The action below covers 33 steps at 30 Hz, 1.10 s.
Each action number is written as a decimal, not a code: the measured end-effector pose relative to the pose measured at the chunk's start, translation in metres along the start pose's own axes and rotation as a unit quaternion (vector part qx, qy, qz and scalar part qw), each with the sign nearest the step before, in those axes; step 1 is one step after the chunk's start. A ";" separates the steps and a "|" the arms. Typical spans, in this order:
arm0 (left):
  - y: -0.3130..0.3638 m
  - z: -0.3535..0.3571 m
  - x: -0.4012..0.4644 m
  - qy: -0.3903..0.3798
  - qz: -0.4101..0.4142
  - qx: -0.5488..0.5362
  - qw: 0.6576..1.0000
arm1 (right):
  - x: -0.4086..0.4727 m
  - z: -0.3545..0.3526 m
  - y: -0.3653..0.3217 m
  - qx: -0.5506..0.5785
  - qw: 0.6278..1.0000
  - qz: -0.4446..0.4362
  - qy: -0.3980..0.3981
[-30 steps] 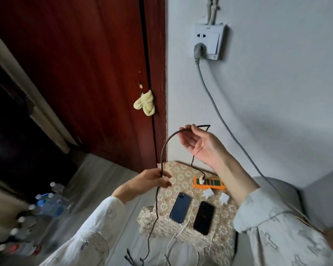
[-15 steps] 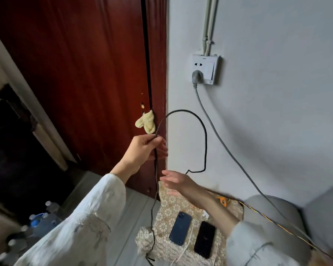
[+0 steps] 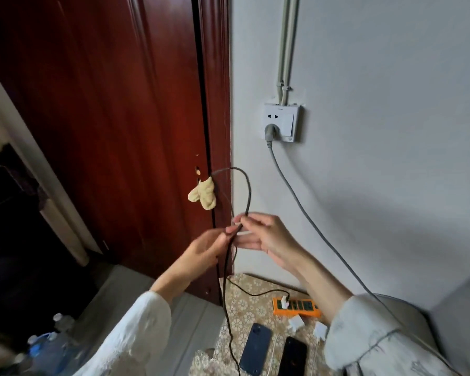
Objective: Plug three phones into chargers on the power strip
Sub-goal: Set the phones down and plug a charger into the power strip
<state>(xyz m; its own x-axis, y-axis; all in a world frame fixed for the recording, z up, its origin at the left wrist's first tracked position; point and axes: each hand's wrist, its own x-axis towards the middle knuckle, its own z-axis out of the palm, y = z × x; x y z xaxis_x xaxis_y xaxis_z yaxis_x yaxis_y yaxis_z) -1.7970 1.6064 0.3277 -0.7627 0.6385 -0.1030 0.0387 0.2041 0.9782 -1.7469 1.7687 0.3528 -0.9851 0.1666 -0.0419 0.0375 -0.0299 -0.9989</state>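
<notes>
Both hands meet in front of the door edge, each pinching the black cable (image 3: 248, 196). The left hand (image 3: 204, 246) grips the strand that drops down toward the floor; the right hand (image 3: 266, 234) nips the loop arching up above the fingers. Below, on the patterned cloth (image 3: 244, 302), the orange power strip (image 3: 296, 306) lies far right with 1 white charger (image 3: 284, 302) plugged in, the cable running to it. 2 phones, the blue phone (image 3: 255, 348) and the black phone (image 3: 292, 358), lie near it, face down, with 2 loose white chargers (image 3: 296, 321) between.
</notes>
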 end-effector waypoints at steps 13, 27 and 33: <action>0.006 -0.017 -0.005 0.038 0.004 -0.145 0.989 | 0.013 -0.009 0.031 0.102 0.988 0.114 -0.034; 0.027 -0.066 0.013 0.204 0.011 -0.400 0.893 | -0.021 -0.023 0.080 -0.146 0.979 0.119 -0.073; -0.003 -0.059 -0.006 0.319 -0.052 0.074 0.943 | -0.008 -0.022 0.025 -0.172 0.984 -0.029 -0.041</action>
<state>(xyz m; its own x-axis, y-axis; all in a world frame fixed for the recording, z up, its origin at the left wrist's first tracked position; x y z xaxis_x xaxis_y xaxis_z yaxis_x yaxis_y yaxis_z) -1.8308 1.5579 0.3362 -0.9989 0.0426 -0.0210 -0.0036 0.3732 0.9278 -1.7344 1.7883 0.3278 -0.9970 0.0778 0.0038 0.0209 0.3144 -0.9491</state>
